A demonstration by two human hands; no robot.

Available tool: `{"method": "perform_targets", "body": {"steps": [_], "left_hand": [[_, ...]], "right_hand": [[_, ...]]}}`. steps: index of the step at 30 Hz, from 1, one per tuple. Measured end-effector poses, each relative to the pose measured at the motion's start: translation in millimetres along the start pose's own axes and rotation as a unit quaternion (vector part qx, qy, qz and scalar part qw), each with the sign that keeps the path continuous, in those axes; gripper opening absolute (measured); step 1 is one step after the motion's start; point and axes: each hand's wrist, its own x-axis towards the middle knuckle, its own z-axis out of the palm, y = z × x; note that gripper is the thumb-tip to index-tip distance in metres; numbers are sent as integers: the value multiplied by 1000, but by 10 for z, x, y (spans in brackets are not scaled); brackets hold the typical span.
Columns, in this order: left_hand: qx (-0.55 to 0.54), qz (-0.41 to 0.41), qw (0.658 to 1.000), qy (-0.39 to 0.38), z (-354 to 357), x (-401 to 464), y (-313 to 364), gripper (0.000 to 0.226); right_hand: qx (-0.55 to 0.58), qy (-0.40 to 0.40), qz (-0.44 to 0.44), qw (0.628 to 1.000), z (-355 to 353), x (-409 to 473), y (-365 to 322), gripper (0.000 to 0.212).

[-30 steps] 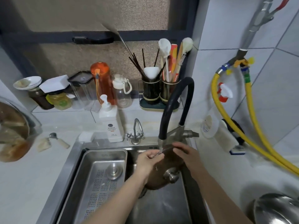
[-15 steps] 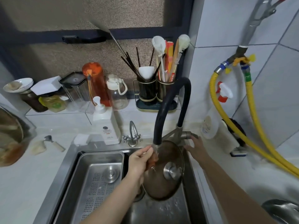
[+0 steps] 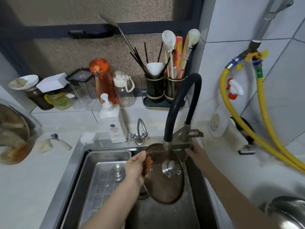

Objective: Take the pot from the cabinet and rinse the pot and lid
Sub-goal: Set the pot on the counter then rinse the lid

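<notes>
Left hand (image 3: 134,166) grips the lid (image 3: 165,176) by its left rim, thumb over the top face, fingers curled beneath and showing reddish through the tinted glass. Lid tilted, knob (image 3: 168,168) facing the camera, upper edge right under the spout (image 3: 167,144) of the black hose tap, lower edge down in the right-hand basin of the sink (image 3: 79,156). Right hand (image 3: 196,151) reaches past the lid to the base of the tap, near the lever (image 3: 195,133); fingers are partly hidden behind the lid and tap base, so cannot tell whether they are curled on anything or merely touching. A faint streak may show below the spout; flow not confirmed. Pot (image 3: 285,210) sits apart on the counter at lower right, only partly in frame. Judgement: lid-rinse step is in hand, pot already out of the cabinet; whether the pot is rinsed cannot be read from its look. Next move likely calls for the right hand to work the lever, while the left turns the lid so water reaches both faces. Wet glass held by one rim: slip risk, firm grip needed.
</notes>
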Motion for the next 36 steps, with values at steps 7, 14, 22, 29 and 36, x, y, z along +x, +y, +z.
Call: {"method": "perform_targets", "body": {"steps": [7,14,22,29,36], "left_hand": [[14,-73,997,18,-344,-130,5,12],[-16,-140,990,-9,-739,-195,-91,25],[49,-151,984,-79,-978,-282,-104,21],[466,203,845,-166,-1182,-236,-144,39],[615,271,666,-324,-1481,-163,-75,58]], "right_hand": [[-55,-72,-48,995,723,-932,-10,39],[-59,-22,12,998,924,-1059,-52,33],[-128,-27,9,991,903,-1208,-204,36],[-122,25,-7,992,974,-1311,-275,36],[-132,34,18,991,1029,-1363,-258,36]]}}
